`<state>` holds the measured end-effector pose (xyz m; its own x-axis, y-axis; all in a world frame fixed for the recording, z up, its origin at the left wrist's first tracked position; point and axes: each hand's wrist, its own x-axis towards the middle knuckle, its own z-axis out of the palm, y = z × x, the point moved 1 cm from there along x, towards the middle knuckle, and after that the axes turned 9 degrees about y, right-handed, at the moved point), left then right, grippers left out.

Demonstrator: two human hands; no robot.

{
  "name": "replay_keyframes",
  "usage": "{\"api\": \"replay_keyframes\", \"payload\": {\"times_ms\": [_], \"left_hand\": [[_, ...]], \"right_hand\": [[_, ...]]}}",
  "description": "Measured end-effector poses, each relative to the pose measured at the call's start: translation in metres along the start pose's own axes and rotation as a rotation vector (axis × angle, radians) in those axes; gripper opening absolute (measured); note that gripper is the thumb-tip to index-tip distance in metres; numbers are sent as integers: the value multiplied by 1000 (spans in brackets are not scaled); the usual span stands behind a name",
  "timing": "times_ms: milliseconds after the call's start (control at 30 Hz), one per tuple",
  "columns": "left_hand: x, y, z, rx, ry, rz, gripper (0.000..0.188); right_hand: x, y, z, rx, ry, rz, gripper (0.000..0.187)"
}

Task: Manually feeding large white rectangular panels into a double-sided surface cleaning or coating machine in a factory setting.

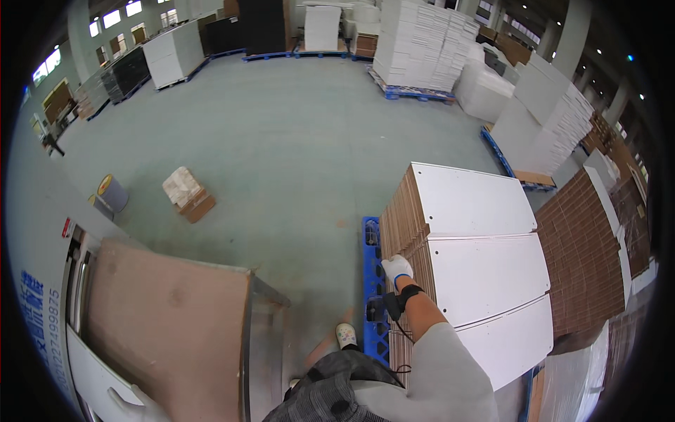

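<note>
My right hand (398, 269), in a white glove with a black strap round the wrist, is at the left side of a tall stack of white-faced panels (485, 271). Its fingers are curled against the brown panel edges, and what they hold, if anything, is hidden. The top panels have small dark holes near their corners. At the lower left, my gloved left hand (137, 405) rests with fingers stretched over a white panel (95, 373). That panel lies beside a brown-topped table (169, 316); the lower frame edge cuts off part of the hand.
Under the stack is a blue pallet (373, 281). A white machine with metal rollers (81, 281) borders the table's left side. On the floor ahead sit a small carton (195, 204) and a can (112, 192). Loaded pallets (422, 49) stand farther off; brown stacks (583, 253) rise at right.
</note>
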<state>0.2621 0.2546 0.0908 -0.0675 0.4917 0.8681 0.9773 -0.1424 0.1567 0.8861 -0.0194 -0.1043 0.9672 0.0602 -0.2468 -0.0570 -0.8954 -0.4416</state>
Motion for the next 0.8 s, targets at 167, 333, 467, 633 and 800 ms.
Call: {"api": "replay_keyframes", "payload": {"times_ms": [167,333,467,633,800], "left_hand": [[1,104,37,-195,-99,193,54],[-3,207,41,-303,-153,302,58],[-3,248,44,-282,-211,388,60],[-5,275,52,-295,-242,426,60],[-15,299,59,-311,-299,404,58]], "right_hand": [[95,47,-48,-159,294,88,31],[156,53,-72,-321,368,109,31],[185,50,-77,-358,273,137,34],[198,50,-83,-347,231,71,37],[170,69,-82,-331,177,29,37]]}}
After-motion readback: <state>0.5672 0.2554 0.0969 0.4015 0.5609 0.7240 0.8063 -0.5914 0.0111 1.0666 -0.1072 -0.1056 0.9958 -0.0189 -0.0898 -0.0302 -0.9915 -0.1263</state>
